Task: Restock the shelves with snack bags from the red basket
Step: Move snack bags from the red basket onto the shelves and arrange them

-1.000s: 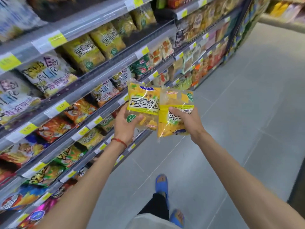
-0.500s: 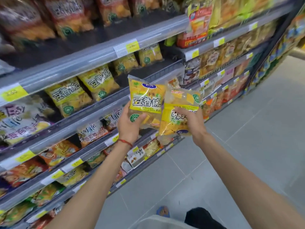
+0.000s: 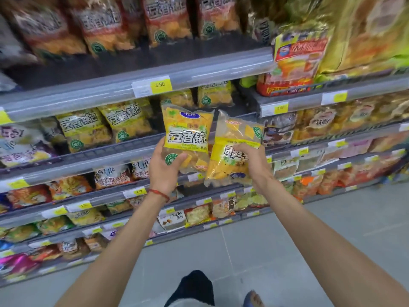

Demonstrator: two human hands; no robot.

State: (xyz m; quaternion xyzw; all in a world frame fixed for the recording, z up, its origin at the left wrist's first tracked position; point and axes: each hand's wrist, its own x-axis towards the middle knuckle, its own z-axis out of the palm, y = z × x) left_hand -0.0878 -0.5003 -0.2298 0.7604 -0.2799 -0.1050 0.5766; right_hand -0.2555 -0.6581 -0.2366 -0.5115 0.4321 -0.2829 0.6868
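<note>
Yellow upright bag (image 3: 187, 138) in the left hand (image 3: 164, 168) and tilted bag (image 3: 230, 156) in the right hand (image 3: 254, 161) are now held higher against the shelf (image 3: 99, 156).

The left hand (image 3: 164, 167) grips the left bag (image 3: 187, 134) at its lower part. The right hand (image 3: 254, 162) grips the right bag (image 3: 230, 156) just beside it. Behind both grips runs a shelf (image 3: 88, 157), with stocked bags (image 3: 84, 129) on it to the left. A price tag (image 3: 161, 87) sits above the grips.

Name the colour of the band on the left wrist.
Red; the wrist band shows best in the head view.
</note>
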